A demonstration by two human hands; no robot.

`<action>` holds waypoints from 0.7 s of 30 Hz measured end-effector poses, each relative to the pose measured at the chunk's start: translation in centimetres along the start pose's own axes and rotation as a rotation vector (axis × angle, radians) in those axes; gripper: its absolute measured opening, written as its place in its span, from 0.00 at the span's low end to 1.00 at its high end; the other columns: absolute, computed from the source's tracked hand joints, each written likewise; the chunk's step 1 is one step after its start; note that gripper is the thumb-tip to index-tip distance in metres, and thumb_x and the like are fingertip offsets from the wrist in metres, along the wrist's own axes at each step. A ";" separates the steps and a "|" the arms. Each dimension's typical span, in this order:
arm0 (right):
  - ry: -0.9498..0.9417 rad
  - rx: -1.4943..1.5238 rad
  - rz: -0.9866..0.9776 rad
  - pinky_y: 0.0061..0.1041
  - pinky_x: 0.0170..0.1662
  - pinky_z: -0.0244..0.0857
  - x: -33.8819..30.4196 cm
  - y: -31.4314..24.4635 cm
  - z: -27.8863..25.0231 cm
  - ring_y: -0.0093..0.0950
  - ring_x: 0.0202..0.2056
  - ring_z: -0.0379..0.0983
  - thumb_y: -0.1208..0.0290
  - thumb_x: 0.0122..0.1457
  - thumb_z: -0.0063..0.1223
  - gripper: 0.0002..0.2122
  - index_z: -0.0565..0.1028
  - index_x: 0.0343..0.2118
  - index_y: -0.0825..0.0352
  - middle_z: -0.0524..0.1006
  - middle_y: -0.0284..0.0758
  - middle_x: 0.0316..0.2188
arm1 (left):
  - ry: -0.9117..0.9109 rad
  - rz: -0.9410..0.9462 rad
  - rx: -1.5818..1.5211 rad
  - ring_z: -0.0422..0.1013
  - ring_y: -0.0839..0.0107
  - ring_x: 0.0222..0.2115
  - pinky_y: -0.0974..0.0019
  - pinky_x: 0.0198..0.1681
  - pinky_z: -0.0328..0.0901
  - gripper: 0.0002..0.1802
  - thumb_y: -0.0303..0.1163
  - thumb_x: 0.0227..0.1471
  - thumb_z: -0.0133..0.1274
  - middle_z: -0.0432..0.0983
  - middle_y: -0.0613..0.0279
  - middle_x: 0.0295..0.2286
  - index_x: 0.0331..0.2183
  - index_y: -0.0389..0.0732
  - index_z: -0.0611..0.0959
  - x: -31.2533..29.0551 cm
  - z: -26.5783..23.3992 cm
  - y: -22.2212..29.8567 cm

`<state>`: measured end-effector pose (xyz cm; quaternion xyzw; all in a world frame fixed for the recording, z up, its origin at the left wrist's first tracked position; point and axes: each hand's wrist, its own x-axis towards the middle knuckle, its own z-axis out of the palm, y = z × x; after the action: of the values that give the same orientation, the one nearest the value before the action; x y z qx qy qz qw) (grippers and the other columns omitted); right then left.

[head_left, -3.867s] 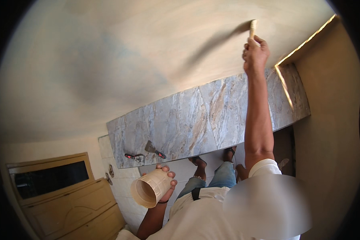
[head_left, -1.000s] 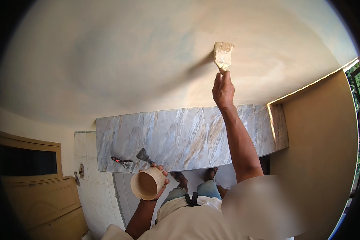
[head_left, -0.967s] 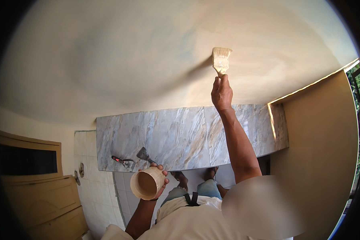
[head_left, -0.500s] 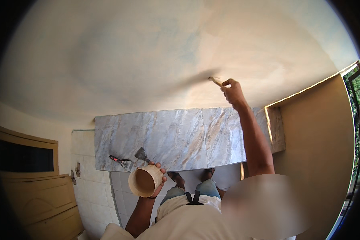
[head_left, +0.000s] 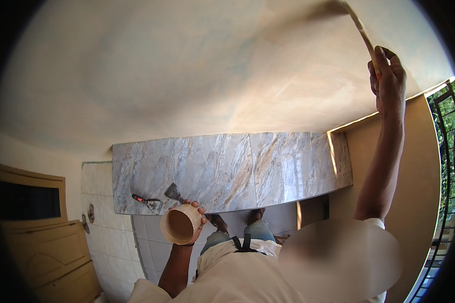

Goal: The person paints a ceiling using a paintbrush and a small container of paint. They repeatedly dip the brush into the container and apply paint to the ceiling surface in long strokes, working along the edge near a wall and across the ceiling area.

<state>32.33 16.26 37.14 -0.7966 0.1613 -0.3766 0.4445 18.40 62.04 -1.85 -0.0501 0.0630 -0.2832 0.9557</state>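
Observation:
My right hand (head_left: pixel 388 78), raised at the upper right, grips a paintbrush (head_left: pixel 365 38) seen edge-on, with a pale body and a red spot near the fingers. Its far end reaches up to the pale wall (head_left: pixel 187 70), where a dark shadow falls beside it. Low at the left of centre, my left hand (head_left: pixel 198 214) holds a beige round tub (head_left: pixel 172 224), tilted so that its brownish inside shows. A putty knife (head_left: pixel 173 192) shows its grey blade just behind the tub. Whether the fingers touch its handle, I cannot tell.
Below the wall runs a marbled grey counter (head_left: pixel 212 171). A red-and-black handled tool (head_left: pixel 140 199) lies at its left end. A brown wooden door (head_left: pixel 55 252) and white wall tiles (head_left: pixel 103 202) are at the left. A barred window (head_left: pixel 447 151) stands at the right.
My right hand has moved up and to the right along the wall with the paintbrush, and the arm is stretched further. My left hand still holds the tub in nearly the same place.

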 end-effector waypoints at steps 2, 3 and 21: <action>0.170 0.003 -0.087 0.14 0.20 0.53 -0.8 2.0 1.5 0.12 0.19 0.61 0.61 0.69 0.55 0.18 0.75 0.49 0.75 0.72 0.27 0.23 | 0.032 0.022 0.026 0.69 0.49 0.55 0.42 0.53 0.71 0.31 0.56 0.64 0.50 0.72 0.52 0.52 0.56 0.41 0.76 -0.3 -0.4 0.5; 0.203 0.014 -0.120 0.14 0.22 0.57 -1.0 4.1 2.6 0.12 0.21 0.64 0.61 0.70 0.54 0.17 0.77 0.46 0.74 0.71 0.25 0.22 | 0.049 0.040 0.044 0.69 0.49 0.55 0.43 0.53 0.71 0.31 0.56 0.64 0.50 0.72 0.52 0.52 0.56 0.42 0.76 -0.4 -0.6 0.6; -0.503 -0.246 0.567 0.35 0.18 0.62 -22.7 48.0 18.1 0.31 0.15 0.71 0.58 0.73 0.42 0.20 0.72 0.30 0.71 0.74 0.42 0.19 | 0.119 0.023 0.051 0.67 0.55 0.55 0.45 0.54 0.67 0.27 0.47 0.60 0.56 0.70 0.60 0.53 0.57 0.48 0.74 0.2 1.4 -3.4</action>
<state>34.48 13.81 -18.85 -0.8351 0.3047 -0.0102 0.4578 16.95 59.13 -0.04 -0.0080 0.1128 -0.2762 0.9544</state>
